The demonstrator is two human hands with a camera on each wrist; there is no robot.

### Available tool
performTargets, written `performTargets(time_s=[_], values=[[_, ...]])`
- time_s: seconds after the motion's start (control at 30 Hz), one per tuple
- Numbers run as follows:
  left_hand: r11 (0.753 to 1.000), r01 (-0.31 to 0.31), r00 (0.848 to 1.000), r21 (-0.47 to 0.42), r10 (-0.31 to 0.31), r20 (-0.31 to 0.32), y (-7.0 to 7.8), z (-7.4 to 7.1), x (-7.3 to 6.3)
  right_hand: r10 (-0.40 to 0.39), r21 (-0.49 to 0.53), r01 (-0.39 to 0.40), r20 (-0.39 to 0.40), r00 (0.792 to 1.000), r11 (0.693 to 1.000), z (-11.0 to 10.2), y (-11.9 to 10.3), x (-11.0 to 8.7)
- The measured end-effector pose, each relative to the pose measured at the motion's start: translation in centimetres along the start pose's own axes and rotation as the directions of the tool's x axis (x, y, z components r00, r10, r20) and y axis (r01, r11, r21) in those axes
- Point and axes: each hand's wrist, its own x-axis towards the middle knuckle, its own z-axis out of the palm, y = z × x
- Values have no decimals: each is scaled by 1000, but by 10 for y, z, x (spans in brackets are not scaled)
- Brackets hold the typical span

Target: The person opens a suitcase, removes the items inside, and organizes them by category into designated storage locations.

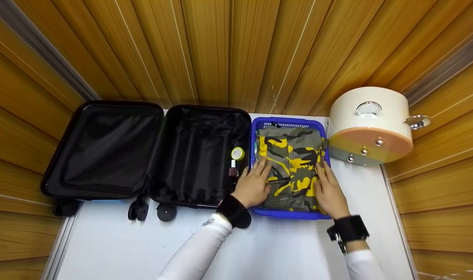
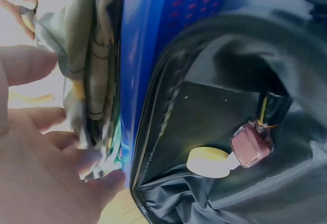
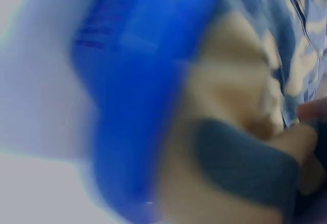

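Camouflage garment (image 1: 294,171), grey-green and black with splashes of yellow, folded into a neat stack and lying inside the blue basket (image 1: 289,214), and here are two hands, one on either flank of it! The left hand (image 1: 254,186) lies along the near-left edge, fingers stretched out over the cloth; the right hand (image 1: 331,194) mirrors it on the opposite edge. They're well apart, the whole width of the folds between them, and neither looks clamped on anything: this is flat, light contact, a spread that would seem to keep the stack squared up inside the basket's walls. From the left wrist we get the layers side-on, right by the blue wall; the right wrist view is badly blurred, so the fingertips there can't be judged. Close on the left, the black suitcase (image 1: 189,155) lies spread wide, its nearer half just beside the basket, presumably so the two sit within easy reach of one another. Inside that half, a round yellow-green tub (image 1: 238,153) and a small dark-red bottle (image 1: 233,172) with a white cap sit together by the edge. Over on the right, a cream drum-shaped case (image 1: 345,116) with shiny fittings. And the lettering? The tub's pale lid carries print, too small to read; no brand can be made out anywhere.
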Motion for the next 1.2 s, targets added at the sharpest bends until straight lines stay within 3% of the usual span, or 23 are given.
performTargets(time_s=[0.17, 0.33, 0.47, 0.63, 0.8, 1.0, 1.2], values=[[998, -30, 1000, 57, 30, 5, 2, 13, -11, -71, -89, 65, -73, 995, 994, 16, 3, -24], [986, -26, 999, 162, 29, -17, -1, 28, -11, -152, -200, 125, -129, 980, 972, 37, 7, -25], [979, -27, 999, 201, 34, -29, -2, 34, -11, -170, -245, 132, -139, 976, 961, 47, 12, -25], [987, -29, 999, 155, 34, -32, 1, 31, -12, -140, -214, 105, -155, 978, 971, 47, 13, -26], [998, -52, 995, 32, 55, -78, -2, 21, -17, -117, -187, 76, -216, 969, 979, 45, 1, -35], [997, -63, 977, -52, 51, -206, -21, 17, -43, -160, -209, 109, -243, 957, 972, 61, -25, -59], [997, -49, 958, -60, 30, -284, -39, 33, -79, -126, -169, 100, -149, 981, 981, 85, -41, -81]])
